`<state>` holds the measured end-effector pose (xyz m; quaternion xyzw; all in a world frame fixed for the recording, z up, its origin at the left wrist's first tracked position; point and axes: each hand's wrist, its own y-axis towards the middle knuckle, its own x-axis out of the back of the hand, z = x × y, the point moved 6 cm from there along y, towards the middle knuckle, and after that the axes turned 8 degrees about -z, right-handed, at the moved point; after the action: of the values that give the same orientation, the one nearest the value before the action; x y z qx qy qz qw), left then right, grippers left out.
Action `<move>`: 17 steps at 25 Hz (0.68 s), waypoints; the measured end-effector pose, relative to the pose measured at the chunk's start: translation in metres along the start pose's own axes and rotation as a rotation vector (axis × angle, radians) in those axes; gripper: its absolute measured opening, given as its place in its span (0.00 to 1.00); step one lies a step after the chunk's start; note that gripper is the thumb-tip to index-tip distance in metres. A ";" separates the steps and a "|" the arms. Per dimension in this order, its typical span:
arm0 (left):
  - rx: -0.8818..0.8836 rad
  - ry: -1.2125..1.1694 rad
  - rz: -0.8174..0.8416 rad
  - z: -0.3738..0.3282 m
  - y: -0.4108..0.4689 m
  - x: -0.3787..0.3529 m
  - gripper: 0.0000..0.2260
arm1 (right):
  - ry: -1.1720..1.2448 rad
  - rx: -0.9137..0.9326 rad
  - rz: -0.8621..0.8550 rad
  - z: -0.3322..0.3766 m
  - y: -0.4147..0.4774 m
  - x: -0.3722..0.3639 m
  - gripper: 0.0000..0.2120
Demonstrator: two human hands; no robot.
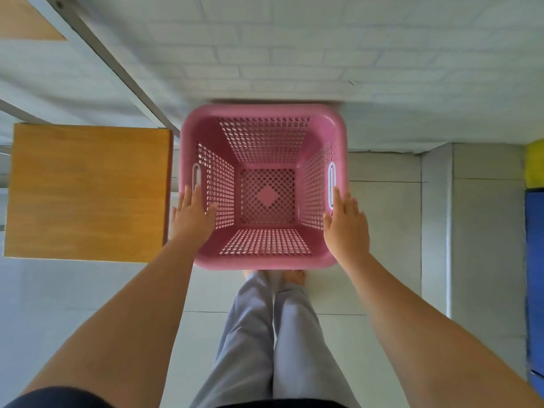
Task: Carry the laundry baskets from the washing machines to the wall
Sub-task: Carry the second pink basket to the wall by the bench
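Observation:
An empty pink perforated laundry basket (265, 113) stands on the tiled floor, its far side against the white brick wall (294, 54). It has a slot handle in each side rim. My left hand (192, 216) lies flat over the left rim just below the left handle, fingers spread. Over the right rim, just below the right handle, my right hand (347, 222) is also flat with fingers apart. Neither hand is closed around the basket.
A wooden stool or small table top (88, 192) sits right beside the basket on the left, under a metal frame. A blue and yellow object (534, 231) is at the far right edge. My legs and bare feet are just behind the basket.

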<state>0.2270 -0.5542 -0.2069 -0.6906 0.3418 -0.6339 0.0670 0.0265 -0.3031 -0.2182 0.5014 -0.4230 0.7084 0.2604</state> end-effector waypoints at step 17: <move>-0.472 0.036 -0.147 -0.076 -0.201 0.063 0.25 | 0.160 -0.035 -0.159 -0.054 -0.180 0.126 0.27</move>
<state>0.2325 -0.4108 -0.0345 -0.6987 0.4303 -0.5519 -0.1488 0.0976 -0.1725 -0.0473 0.4704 -0.3721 0.7158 0.3576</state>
